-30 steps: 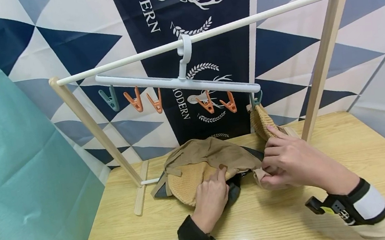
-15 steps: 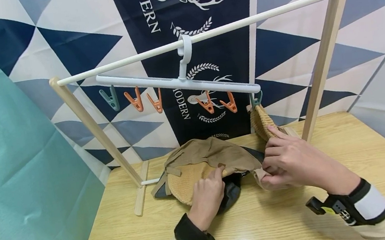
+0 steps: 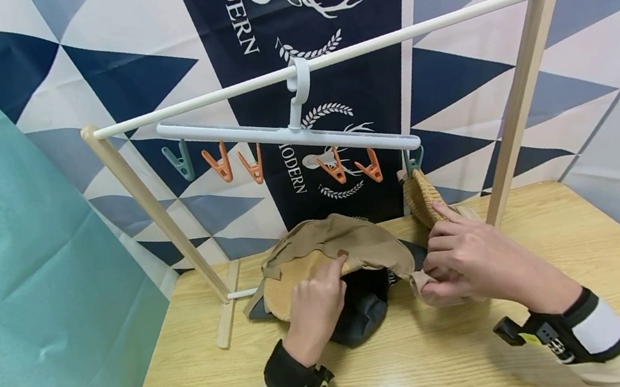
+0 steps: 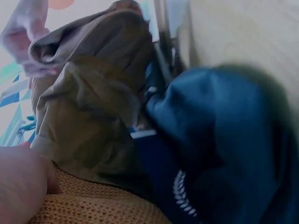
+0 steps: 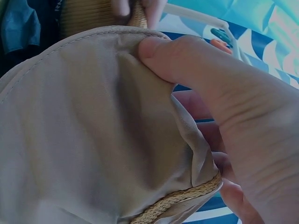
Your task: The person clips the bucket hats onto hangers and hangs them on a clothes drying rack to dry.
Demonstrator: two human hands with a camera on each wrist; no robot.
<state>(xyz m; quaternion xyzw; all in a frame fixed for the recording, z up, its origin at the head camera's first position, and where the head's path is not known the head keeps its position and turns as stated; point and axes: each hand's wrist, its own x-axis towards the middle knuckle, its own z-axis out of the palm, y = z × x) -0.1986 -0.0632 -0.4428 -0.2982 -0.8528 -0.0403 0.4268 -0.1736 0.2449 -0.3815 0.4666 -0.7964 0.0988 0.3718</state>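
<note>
A floppy piece of tan cloth (image 3: 350, 234), with straw-like woven parts (image 3: 284, 290) and dark cloth (image 3: 362, 316) beneath, sags over the table. Its right woven end (image 3: 421, 196) hangs from a teal clip (image 3: 413, 159) on the hanger. My left hand (image 3: 315, 306) pinches the edge of the left woven part, thumb and fingers partly hidden. My right hand (image 3: 466, 258) grips the tan cloth at the right, its index finger stretched up to the hanging woven end. In the right wrist view, the right thumb (image 5: 161, 51) presses on a stitched hem.
A pale blue hanger (image 3: 285, 135) hooks over the white rod (image 3: 417, 28) of a wooden-legged rack. Several orange clips (image 3: 219, 162) and a teal clip (image 3: 180, 162) dangle from it. The wooden table (image 3: 572, 245) meets a patterned backdrop (image 3: 476, 82).
My left hand has moved left and slightly up, drawing the woven edge along. The tan cloth arches higher and more dark cloth shows beneath. My right hand has stayed in place.
</note>
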